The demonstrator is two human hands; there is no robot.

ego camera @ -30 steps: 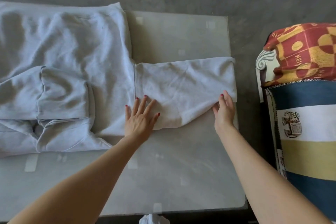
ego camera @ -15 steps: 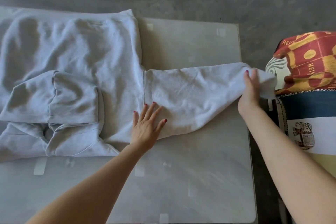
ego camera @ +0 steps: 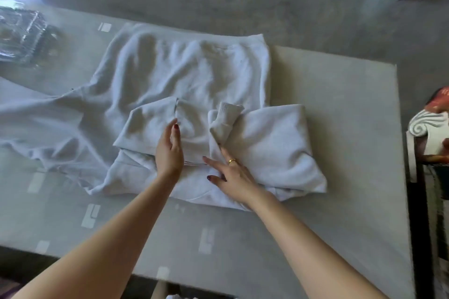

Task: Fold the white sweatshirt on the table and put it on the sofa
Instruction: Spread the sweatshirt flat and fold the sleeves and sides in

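Both sleeves lie folded inward on the white sweatshirt (ego camera: 189, 73), whose long axis runs away from the open left hand (ego camera: 170, 150) and right hand (ego camera: 233, 175) pressing flat on it, across the desk (ego camera: 340, 128)

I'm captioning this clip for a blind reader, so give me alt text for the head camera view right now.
Two bare hands, left hand and right hand, press on a partly folded white sweatshirt spread on a grey table, one sleeve folded across it. A sofa arm shows at the right edge.
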